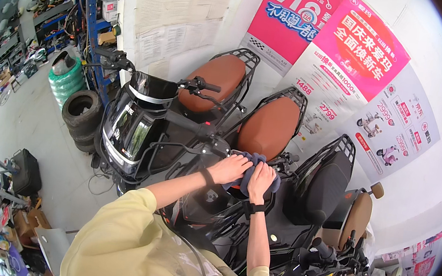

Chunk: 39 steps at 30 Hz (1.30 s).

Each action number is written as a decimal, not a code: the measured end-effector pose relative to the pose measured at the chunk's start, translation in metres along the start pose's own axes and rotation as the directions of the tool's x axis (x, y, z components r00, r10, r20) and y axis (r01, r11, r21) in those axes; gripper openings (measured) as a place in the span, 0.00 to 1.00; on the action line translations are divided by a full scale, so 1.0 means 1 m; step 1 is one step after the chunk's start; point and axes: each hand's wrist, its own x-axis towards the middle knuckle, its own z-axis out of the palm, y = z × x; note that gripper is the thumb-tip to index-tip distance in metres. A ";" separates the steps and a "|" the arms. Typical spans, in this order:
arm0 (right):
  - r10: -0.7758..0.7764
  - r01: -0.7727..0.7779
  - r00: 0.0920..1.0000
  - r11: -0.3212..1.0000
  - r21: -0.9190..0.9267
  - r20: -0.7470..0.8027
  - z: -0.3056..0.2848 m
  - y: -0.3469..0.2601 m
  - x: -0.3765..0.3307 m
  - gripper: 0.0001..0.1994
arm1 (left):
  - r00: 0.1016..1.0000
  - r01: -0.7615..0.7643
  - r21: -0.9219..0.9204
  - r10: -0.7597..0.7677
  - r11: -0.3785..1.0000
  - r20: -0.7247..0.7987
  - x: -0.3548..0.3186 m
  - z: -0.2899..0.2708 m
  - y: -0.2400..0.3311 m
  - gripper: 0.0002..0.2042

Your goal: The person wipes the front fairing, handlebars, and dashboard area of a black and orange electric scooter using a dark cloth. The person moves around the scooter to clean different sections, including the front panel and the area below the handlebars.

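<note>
A bunched dark blue-grey cloth (pixel 275 181) lies over the middle of the handlebar on a black electric scooter (pixel 208 196) right before me. My left hand (pixel 231 169) has its fingers curled onto the cloth's left edge. Close beside it, my right hand (pixel 261 182) is closed on the cloth from above, knuckles bent. Beneath the cloth, the centre of the handlebar is mostly hidden. The scooter's brown seat (pixel 266 127) rises just beyond my hands, and a black handlebar grip (pixel 184 122) sticks out to the left.
Another black scooter with a windshield (pixel 152 88) stands at left, its brown seat (pixel 214 82) behind. A black seat (pixel 325 186) and more scooters crowd the right. Stacked tyres (pixel 83 115) sit on the left floor. Posters (pixel 348 49) cover the wall. Boxes (pixel 31 225) lie lower left.
</note>
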 end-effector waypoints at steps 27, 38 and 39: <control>0.232 -0.247 0.969 0.876 0.415 0.087 0.021 0.113 0.004 0.20 | 0.993 0.036 0.270 -0.065 0.962 0.101 0.054 0.068 0.038 0.12; 0.032 -0.052 0.995 0.977 0.205 0.098 -0.002 0.033 0.007 0.17 | 0.995 0.035 0.003 -0.035 0.999 0.093 0.014 -0.008 0.009 0.10; 0.042 -0.068 0.994 0.963 0.263 0.103 -0.006 0.027 0.007 0.17 | 0.996 0.075 -0.063 -0.072 0.995 0.054 0.010 -0.016 0.009 0.10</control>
